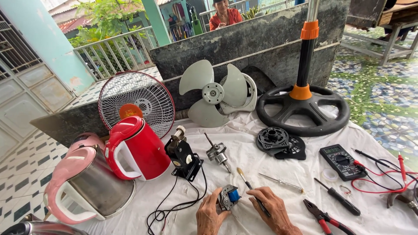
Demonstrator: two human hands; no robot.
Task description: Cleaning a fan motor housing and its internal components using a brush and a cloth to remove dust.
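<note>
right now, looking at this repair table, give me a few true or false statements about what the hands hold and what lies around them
1. The left hand holds a small motor with a blue part. True.
2. The right hand grips the red-handled pliers. False: the red-handled pliers lie on the white cloth to its right; the right hand rests on a black-handled screwdriver.
3. The red electric kettle stands in front of the wire fan guard. True.
4. The grey fan blade is mounted on the fan stand. False: it leans against the dark board, left of the black round fan base.
5. The black multimeter lies right of the hands, with red leads beside it. True.
</note>
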